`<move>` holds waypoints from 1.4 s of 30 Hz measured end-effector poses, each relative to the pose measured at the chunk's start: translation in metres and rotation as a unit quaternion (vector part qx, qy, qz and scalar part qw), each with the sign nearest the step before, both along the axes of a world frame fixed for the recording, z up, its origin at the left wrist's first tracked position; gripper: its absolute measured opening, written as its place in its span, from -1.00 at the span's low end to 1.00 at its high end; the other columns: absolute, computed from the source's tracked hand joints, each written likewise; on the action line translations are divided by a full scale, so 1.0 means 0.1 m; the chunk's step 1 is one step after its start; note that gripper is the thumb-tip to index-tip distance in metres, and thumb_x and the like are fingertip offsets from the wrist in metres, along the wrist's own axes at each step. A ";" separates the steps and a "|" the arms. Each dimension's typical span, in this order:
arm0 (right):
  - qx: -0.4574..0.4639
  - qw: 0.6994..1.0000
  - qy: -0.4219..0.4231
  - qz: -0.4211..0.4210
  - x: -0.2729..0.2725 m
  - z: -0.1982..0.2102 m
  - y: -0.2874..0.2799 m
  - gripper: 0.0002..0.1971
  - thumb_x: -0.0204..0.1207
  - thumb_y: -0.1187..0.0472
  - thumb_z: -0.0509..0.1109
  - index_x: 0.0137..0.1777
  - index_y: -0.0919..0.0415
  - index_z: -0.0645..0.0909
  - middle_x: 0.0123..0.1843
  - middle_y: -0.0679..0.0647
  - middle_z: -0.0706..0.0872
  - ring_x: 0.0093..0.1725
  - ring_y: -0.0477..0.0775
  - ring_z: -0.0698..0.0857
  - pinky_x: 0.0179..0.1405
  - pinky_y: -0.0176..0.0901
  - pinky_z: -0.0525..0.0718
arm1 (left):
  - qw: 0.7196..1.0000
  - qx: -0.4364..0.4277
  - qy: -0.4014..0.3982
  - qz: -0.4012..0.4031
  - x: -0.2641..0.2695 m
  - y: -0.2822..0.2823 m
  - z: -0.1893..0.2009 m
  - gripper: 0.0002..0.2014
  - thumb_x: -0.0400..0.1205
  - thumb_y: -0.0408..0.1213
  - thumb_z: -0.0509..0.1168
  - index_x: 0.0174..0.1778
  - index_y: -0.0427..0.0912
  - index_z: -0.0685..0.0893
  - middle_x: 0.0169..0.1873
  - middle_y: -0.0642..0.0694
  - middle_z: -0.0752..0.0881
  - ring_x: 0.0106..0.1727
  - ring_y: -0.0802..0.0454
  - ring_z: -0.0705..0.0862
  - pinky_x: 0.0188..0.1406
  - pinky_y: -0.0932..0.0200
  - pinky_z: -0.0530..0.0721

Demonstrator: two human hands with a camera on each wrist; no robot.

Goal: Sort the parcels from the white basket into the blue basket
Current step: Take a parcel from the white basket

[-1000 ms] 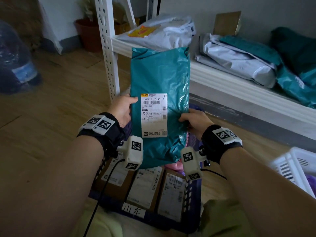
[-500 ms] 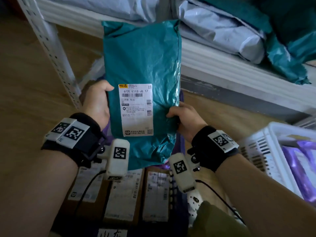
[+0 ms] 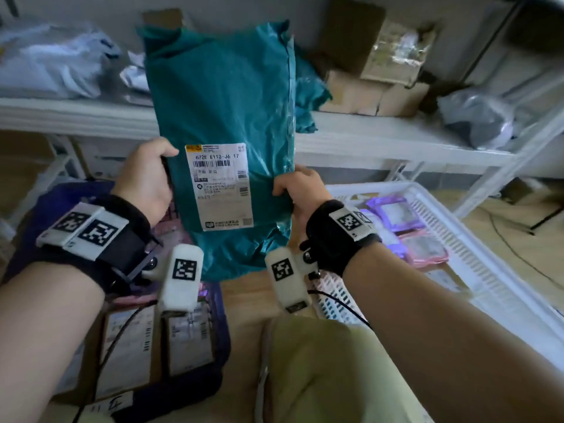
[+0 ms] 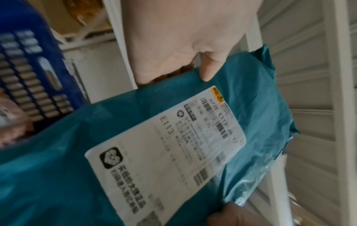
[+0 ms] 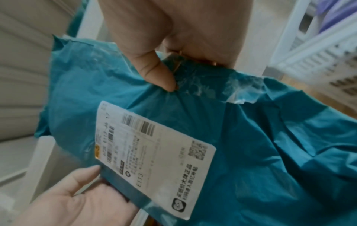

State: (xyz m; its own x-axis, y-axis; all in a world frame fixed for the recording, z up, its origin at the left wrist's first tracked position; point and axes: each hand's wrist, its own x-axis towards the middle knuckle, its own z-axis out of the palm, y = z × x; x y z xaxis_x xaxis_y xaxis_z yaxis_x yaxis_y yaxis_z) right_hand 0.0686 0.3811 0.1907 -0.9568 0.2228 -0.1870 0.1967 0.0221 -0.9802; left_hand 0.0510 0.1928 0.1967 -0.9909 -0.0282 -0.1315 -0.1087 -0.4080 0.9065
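I hold a teal plastic parcel (image 3: 225,117) upright in front of me, its white shipping label (image 3: 221,186) facing me. My left hand (image 3: 146,178) grips its left edge, thumb on the front. My right hand (image 3: 297,190) pinches its right edge. The left wrist view shows the parcel (image 4: 96,152) under my left thumb (image 4: 209,68); the right wrist view shows the parcel (image 5: 251,152) pinched by my right thumb (image 5: 158,76). The blue basket (image 3: 213,355) lies low on the left with several labelled boxes inside. The white basket (image 3: 457,239) sits on the right and holds purple and pink parcels.
A white shelf (image 3: 381,138) runs behind the parcel, loaded with grey bags (image 3: 52,62), cardboard boxes (image 3: 381,71) and a grey sack (image 3: 476,117). My knee in pale green trousers (image 3: 320,377) sits between the baskets. A cable (image 3: 518,254) trails on the wooden floor at right.
The head view has swung to the right, bringing the white basket and the right end of the shelf into sight. Both hands keep the same hold on the teal parcel.
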 end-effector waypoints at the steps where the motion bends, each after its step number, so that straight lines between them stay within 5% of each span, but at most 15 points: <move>1: 0.006 1.000 0.011 -0.019 0.09 0.07 0.14 -0.66 0.26 0.62 0.12 -0.48 0.21 0.55 -0.40 0.14 0.54 -0.30 0.13 0.49 -0.32 -0.15 0.47 | 1.000 -0.003 0.012 -0.018 0.03 0.15 0.10 -0.75 0.52 -0.34 0.07 0.06 -0.20 0.54 0.15 -0.29 0.63 0.03 -0.15 0.64 0.17 -0.04 0.59; 3: 0.016 0.998 0.024 -0.057 0.26 0.18 0.43 -0.70 0.25 0.61 0.12 -0.50 0.24 0.50 -0.37 0.13 0.52 -0.25 0.13 0.47 -0.28 -0.10 0.43 | 0.999 -0.016 0.024 -0.046 0.08 0.47 0.24 -0.70 0.43 -0.31 0.14 0.07 -0.20 0.54 0.14 -0.30 0.66 0.01 -0.16 0.66 0.19 -0.10 0.60; 6: 0.038 0.991 0.037 -0.124 0.54 0.33 0.95 -0.81 0.12 0.53 0.20 -0.51 0.24 0.52 -0.35 0.16 0.55 -0.21 0.14 0.50 -0.24 -0.05 0.44 | 0.995 -0.030 0.023 -0.095 0.21 1.01 0.34 -0.73 0.33 -0.28 0.20 -0.05 -0.17 0.51 -0.05 -0.23 0.63 -0.09 -0.13 0.62 -0.03 -0.02 0.53; 8: 0.044 0.984 0.053 -0.163 0.72 0.41 1.34 -0.81 0.02 0.49 0.20 -0.53 0.23 0.56 -0.34 0.19 0.59 -0.24 0.16 0.54 -0.24 -0.03 0.49 | 0.990 -0.037 0.032 -0.135 0.35 1.40 0.38 -0.96 0.49 -0.33 0.15 -0.26 -0.13 0.48 -0.25 -0.15 0.58 -0.24 -0.10 0.56 -0.21 0.07 0.48; 10: 0.048 0.977 0.060 -0.197 0.86 0.46 1.72 -0.78 0.07 0.53 0.18 -0.49 0.25 0.59 -0.33 0.20 0.61 -0.24 0.19 0.57 -0.24 -0.03 0.54 | 0.982 -0.051 0.040 -0.175 0.44 1.78 0.35 -0.80 0.60 -0.40 0.08 -0.30 -0.09 0.47 -0.30 -0.10 0.59 -0.28 -0.05 0.55 -0.24 0.10 0.50; 15: 0.070 0.963 0.043 -0.256 1.16 0.42 2.44 -0.68 0.20 0.56 0.13 -0.43 0.18 0.61 -0.39 0.14 0.64 -0.30 0.16 0.62 -0.28 -0.12 0.62 | 0.960 -0.116 0.047 -0.250 0.56 2.54 0.15 -0.76 0.69 -0.43 0.05 -0.15 -0.09 0.57 -0.23 -0.06 0.68 -0.16 0.03 0.62 -0.08 0.07 0.64; 19: 0.126 0.947 -0.004 -0.295 1.33 0.23 2.86 -0.71 0.25 0.55 0.16 -0.30 0.28 0.67 -0.38 0.14 0.59 -0.34 0.09 0.54 -0.33 -0.21 0.51 | 0.936 -0.165 0.024 -0.309 0.58 3.01 -0.10 -0.81 0.71 -0.42 0.09 0.06 -0.18 0.61 0.04 -0.22 0.67 0.05 -0.11 0.62 0.02 0.04 0.64; 25: 0.226 0.921 -0.108 -0.299 1.36 -0.34 3.49 -0.69 0.24 0.45 0.20 -0.11 0.30 0.72 -0.23 0.21 0.71 -0.19 0.21 0.68 -0.17 -0.01 0.71 | 0.910 -0.236 -0.021 -0.339 0.45 3.36 -0.56 -0.85 0.70 -0.39 0.17 0.14 -0.17 0.56 -0.05 -0.14 0.64 -0.15 0.08 0.64 0.10 0.11 0.57; 30: 0.274 0.903 -0.194 -0.270 1.31 -0.74 3.73 -0.80 0.26 0.45 0.18 -0.23 0.34 0.64 -0.31 0.21 0.55 -0.28 0.12 0.53 -0.33 -0.21 0.47 | 0.887 -0.295 -0.034 -0.353 0.27 3.39 -0.84 -0.58 0.69 -0.35 0.21 0.49 -0.27 0.42 0.24 -0.18 0.65 0.11 0.01 0.66 0.19 0.12 0.55; 33: 0.312 0.884 -0.224 -0.266 1.29 -0.94 3.82 -0.70 0.25 0.45 0.15 -0.09 0.45 0.66 -0.27 0.38 0.53 -0.27 0.08 0.49 -0.29 -0.17 0.43 | 0.884 -0.316 -0.040 -0.343 0.22 3.42 -0.95 -0.58 0.68 -0.37 0.21 0.49 -0.25 0.41 0.25 -0.20 0.61 0.17 -0.02 0.62 0.13 0.14 0.55; 35: 0.320 0.883 -0.232 -0.252 1.27 -1.03 3.82 -0.79 0.28 0.48 0.14 -0.23 0.45 0.62 -0.36 0.26 0.47 -0.28 0.07 0.46 -0.30 -0.21 0.39 | 0.887 -0.317 -0.052 -0.332 0.20 3.47 -1.01 -0.69 0.66 -0.39 0.23 0.33 -0.19 0.51 0.16 -0.19 0.58 0.12 -0.04 0.59 0.03 0.14 0.56; 37: 0.316 0.887 -0.219 -0.256 1.24 -1.08 3.80 -0.78 0.32 0.50 0.15 -0.41 0.29 0.57 -0.43 0.12 0.48 -0.33 0.09 0.47 -0.35 -0.29 0.38 | 0.887 -0.338 -0.041 -0.313 0.19 3.51 -1.06 -0.66 0.61 -0.32 0.30 0.31 -0.12 0.51 0.19 -0.13 0.53 0.19 -0.07 0.57 0.18 0.06 0.59; 39: 0.303 0.889 -0.188 -0.286 1.20 -1.08 3.79 -0.78 0.31 0.47 0.16 -0.28 0.33 0.66 -0.37 0.12 0.54 -0.30 0.09 0.50 -0.31 -0.30 0.40 | 0.885 -0.370 -0.010 -0.282 0.16 3.51 -1.08 -0.47 0.56 -0.25 0.36 0.45 -0.08 0.39 0.26 -0.10 0.49 0.28 -0.06 0.53 0.39 -0.08 0.52; 42: 0.205 0.907 -0.129 -0.345 1.11 -0.95 3.81 -0.68 0.30 0.47 0.16 -0.11 0.32 0.72 -0.33 0.12 0.63 -0.27 0.09 0.58 -0.29 -0.25 0.49 | 0.901 -0.344 0.008 -0.265 0.13 3.48 -1.00 -0.35 0.55 -0.25 0.40 0.54 -0.10 0.30 0.41 -0.09 0.46 0.37 -0.02 0.50 0.44 -0.08 0.47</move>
